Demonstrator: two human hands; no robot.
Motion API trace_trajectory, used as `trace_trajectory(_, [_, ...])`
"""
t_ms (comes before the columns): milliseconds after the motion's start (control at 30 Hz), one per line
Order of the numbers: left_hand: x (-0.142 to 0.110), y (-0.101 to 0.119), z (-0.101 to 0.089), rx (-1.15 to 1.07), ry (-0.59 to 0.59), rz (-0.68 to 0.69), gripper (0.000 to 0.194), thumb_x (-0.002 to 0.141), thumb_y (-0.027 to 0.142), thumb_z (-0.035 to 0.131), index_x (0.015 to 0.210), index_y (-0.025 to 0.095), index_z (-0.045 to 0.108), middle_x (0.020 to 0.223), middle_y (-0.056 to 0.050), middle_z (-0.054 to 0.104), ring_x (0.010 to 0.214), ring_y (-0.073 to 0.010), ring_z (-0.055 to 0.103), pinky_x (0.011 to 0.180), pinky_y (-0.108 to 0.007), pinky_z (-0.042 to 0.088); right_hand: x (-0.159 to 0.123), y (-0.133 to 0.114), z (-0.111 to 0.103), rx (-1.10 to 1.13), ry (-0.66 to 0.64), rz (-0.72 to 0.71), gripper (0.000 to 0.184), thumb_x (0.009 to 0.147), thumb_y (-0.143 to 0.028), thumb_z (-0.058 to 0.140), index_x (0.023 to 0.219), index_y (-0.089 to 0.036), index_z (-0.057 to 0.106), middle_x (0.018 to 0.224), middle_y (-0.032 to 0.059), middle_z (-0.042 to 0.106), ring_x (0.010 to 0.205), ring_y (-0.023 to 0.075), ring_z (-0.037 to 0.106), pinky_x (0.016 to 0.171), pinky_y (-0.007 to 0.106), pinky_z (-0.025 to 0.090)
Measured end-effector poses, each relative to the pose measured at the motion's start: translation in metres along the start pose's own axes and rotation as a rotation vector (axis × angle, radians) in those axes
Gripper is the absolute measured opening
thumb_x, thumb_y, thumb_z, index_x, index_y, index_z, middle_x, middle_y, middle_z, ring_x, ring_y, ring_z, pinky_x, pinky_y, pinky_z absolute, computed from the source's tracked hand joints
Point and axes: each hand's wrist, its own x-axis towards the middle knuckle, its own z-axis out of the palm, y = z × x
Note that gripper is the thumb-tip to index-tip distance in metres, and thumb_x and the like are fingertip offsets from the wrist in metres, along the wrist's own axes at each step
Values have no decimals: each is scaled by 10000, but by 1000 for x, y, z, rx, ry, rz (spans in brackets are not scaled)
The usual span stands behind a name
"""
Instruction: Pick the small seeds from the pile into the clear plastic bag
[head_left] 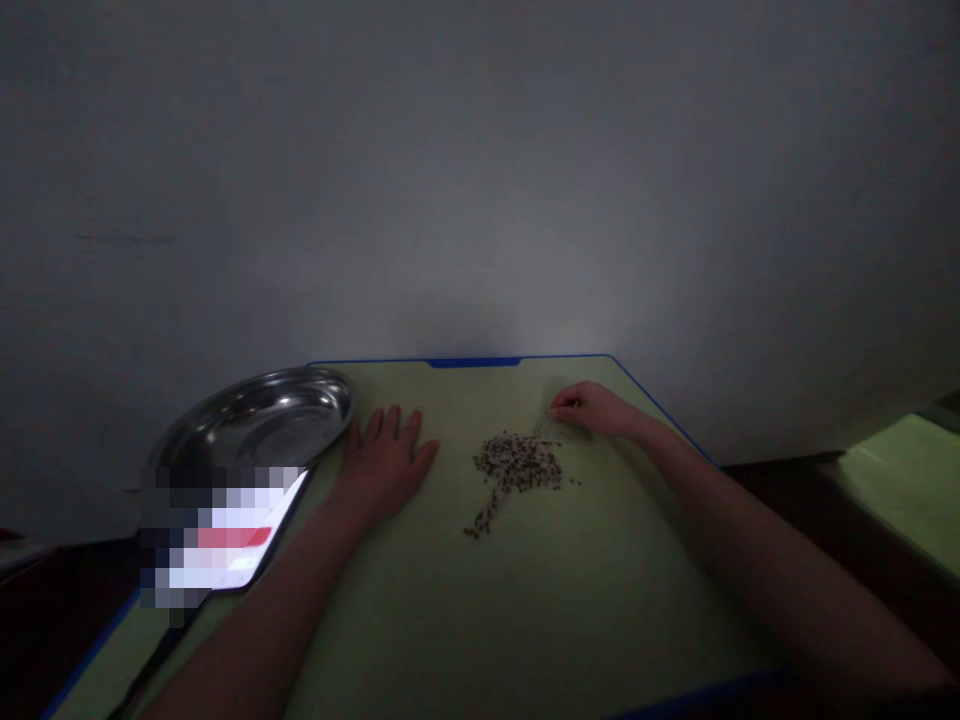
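Left hand spread flat on surface; right hand pinches what looks like clear item. Seeds lie in loose pile between them, nearer right; careless sideways sweep there could scatter them.

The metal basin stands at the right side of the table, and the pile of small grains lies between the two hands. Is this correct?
Not quite: the head view shows the metal basin at the left side of the table. The pile of small grains does lie between the two hands.
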Motion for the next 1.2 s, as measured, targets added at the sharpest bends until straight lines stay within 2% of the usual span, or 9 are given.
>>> trace_trajectory(100, [1, 0, 1, 10, 3, 2, 656, 973, 511, 232, 1502, 136, 326, 1565, -183, 316, 1448, -367, 247, 1127, -578, 227, -16, 7, 2, 40, 7, -18, 212, 933, -337, 588, 959, -141, 664, 896, 27, 675, 772, 164, 637, 707, 329, 524])
trace_trajectory(167, [1, -1, 1, 19, 12, 3, 666, 971, 515, 231, 1498, 120, 330, 1561, -192, 319, 1444, -369, 255, 1128, -577, 225, -27, 9, 4, 72, 25, -28, 235, 912, -324, 572, 801, -142, 671, 711, 0, 637, 655, 148, 587, 626, 289, 462])
trace_trajectory(233, [1, 0, 1, 25, 24, -3, 670, 967, 520, 239, 1495, 118, 336, 1555, -201, 326, 1437, -378, 266, 1121, -577, 236, -40, 10, 6, 105, 42, -29, 267, 882, -327, 553, 721, -146, 666, 626, -5, 598, 596, 144, 540, 575, 283, 403])
trace_trajectory(500, [4, -1, 3, 8, 32, -10, 673, 960, 533, 234, 1488, 133, 354, 1545, -203, 343, 1428, -387, 278, 1111, -576, 247, -87, 6, 12, 210, 74, 26, 257, 779, -386, 577, 660, -166, 639, 610, 23, 619, 583, 157, 529, 567, 290, 396])
trace_trajectory(600, [3, -1, 3, 12, 34, -4, 667, 960, 529, 234, 1487, 139, 358, 1543, -200, 348, 1427, -381, 284, 1104, -569, 261, -100, -5, 19, 259, 50, 61, 245, 787, -367, 564, 644, -173, 613, 595, 27, 626, 530, 138, 518, 518, 271, 392])
trace_trajectory(733, [3, -1, 2, 25, 51, 17, 662, 961, 522, 233, 1477, 130, 372, 1527, -206, 370, 1416, -381, 303, 1096, -566, 274, -111, -26, 29, 328, 9, 109, 205, 811, -344, 540, 683, -187, 572, 560, 2, 611, 393, 93, 439, 394, 234, 328])
trace_trajectory(833, [2, 0, 0, 17, 30, 7, 663, 962, 523, 232, 1481, 130, 363, 1537, -201, 356, 1420, -378, 297, 1103, -563, 262, -115, -36, 29, 360, -9, 117, 200, 823, -360, 537, 718, -192, 565, 546, -12, 601, 361, 89, 428, 366, 229, 316])
trace_trajectory(1033, [2, 0, -1, -5, 7, -2, 669, 959, 540, 236, 1481, 140, 359, 1549, -198, 336, 1431, -375, 277, 1108, -563, 249, -120, -25, 19, 342, 20, 97, 233, 818, -377, 557, 696, -181, 591, 554, -3, 588, 434, 102, 442, 430, 245, 330])
trace_trajectory(1200, [1, 0, -2, -4, -1, 4, 676, 961, 539, 224, 1487, 133, 342, 1553, -206, 325, 1431, -382, 276, 1109, -572, 247, -128, -20, 27, 316, 16, 91, 236, 820, -338, 568, 642, -185, 595, 565, 9, 598, 517, 126, 485, 523, 269, 365])
